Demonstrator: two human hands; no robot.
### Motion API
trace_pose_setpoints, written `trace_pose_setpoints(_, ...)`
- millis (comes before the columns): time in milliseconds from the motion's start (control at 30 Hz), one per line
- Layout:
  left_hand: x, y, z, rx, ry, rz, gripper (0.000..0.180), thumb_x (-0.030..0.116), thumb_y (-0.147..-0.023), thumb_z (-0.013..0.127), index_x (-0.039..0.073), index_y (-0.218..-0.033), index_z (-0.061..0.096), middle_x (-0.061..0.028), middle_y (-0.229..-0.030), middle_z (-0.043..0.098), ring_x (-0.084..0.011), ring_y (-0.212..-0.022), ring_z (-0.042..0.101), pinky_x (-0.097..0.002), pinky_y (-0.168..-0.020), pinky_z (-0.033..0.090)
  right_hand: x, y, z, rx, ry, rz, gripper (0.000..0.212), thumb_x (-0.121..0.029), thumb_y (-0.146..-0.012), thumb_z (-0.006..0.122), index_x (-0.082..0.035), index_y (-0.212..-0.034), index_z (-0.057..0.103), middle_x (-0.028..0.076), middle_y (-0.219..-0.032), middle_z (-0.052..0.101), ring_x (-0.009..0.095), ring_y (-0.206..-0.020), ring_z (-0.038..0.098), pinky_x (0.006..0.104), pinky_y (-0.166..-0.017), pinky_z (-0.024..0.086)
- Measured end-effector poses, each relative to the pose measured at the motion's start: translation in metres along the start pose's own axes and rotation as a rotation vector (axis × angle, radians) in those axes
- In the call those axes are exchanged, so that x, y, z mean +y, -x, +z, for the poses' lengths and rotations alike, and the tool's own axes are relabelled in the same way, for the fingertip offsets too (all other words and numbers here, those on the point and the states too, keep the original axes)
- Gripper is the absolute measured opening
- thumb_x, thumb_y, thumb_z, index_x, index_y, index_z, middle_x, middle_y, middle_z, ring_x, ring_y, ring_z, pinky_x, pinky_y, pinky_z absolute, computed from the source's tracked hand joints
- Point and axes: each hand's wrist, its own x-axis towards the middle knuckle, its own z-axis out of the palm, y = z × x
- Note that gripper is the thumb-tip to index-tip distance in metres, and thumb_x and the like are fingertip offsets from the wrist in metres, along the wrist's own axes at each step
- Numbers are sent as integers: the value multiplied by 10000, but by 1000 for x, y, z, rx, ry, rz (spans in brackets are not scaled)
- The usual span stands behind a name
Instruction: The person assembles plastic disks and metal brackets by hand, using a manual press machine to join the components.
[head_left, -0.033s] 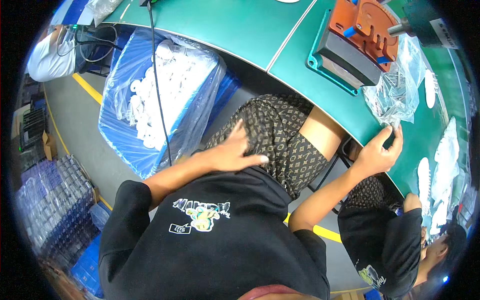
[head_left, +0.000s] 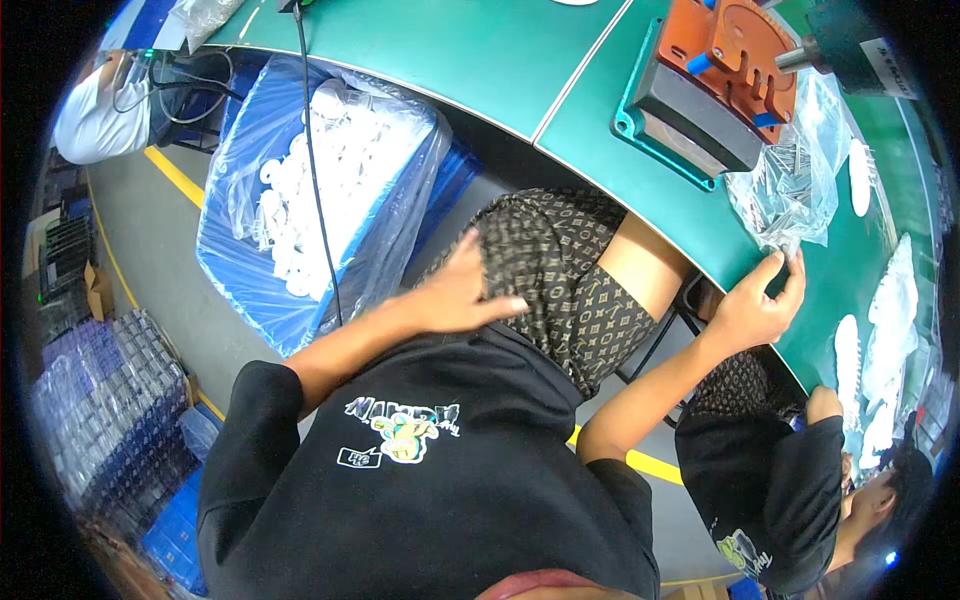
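My left hand (head_left: pixel 455 295) lies over my lap on the dark patterned shorts (head_left: pixel 545 270). Its fingers are stretched out with the thumb apart, and nothing is in it. At the edge of the green table, my right hand (head_left: pixel 762 305) has thumb and forefinger pinched at the near tip of a clear plastic bag (head_left: pixel 825 200). Several long, thin metal screws or pins (head_left: pixel 785 185) lie in the bag's mouth. Beyond it sits an orange fixture (head_left: pixel 725 60) with blue pegs, on a dark block over a teal base.
A blue crate (head_left: pixel 235 290) lined with clear film holds many white plastic parts (head_left: pixel 300 200). A black cable (head_left: pixel 318 190) hangs across it. White parts (head_left: pixel 848 360) lie along the table's right side (head_left: pixel 805 340). A co-worker in black (head_left: pixel 765 480) sits close on my right.
My left hand has shifted slightly left over my lap. My right hand stays at the tip of the bag.
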Motion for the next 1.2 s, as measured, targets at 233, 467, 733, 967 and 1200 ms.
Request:
trace_pose_setpoints(233,0,22,-9,-149,-22,-459,837,593,-980,443,-114,-1420,368,-305,-1491,374,-415,-1406,358,-498,-1181,248,-4,-1,0,-22,-11,-3,226,-118,-905,620,12,-1074,696,140,-1168,697,307,-1068,647,397,-955,477)
trace_pose_setpoints(467,-2,65,-26,-122,91,-422,903,599,-977,444,-151,-1453,280,-366,-1514,288,-433,-1447,280,-429,-1196,244,6,3,2,-15,-14,-3,222,-104,-912,615,30,-1076,683,158,-1177,690,316,-1086,640,403,-968,468)
trace_pose_setpoints(733,-7,16,-8,-100,-69,-375,962,638,-986,363,-195,-1448,227,-377,-1544,197,-444,-1452,258,-457,-1199,237,4,4,-4,-28,-4,17,213,-123,-915,629,27,-1057,679,143,-1188,688,323,-1095,636,404,-973,469)
trace_pose_setpoints(967,17,44,-29,-186,-170,-390,982,631,-952,459,-227,-1399,290,-407,-1482,299,-476,-1384,366,-495,-1147,319,-2,-3,-10,-8,-41,-23,164,-50,-867,612,11,-1004,680,150,-1137,690,345,-1075,637,420,-976,467)
trace_pose_setpoints(1200,1,-13,-14,-108,-13,-329,1147,635,-899,569,-231,-1448,55,-417,-1546,80,-471,-1480,116,-436,-1224,158,-14,-5,-12,271,-545,248,178,-3,-892,578,0,-1054,652,138,-1055,683,305,-990,647,375,-922,485)
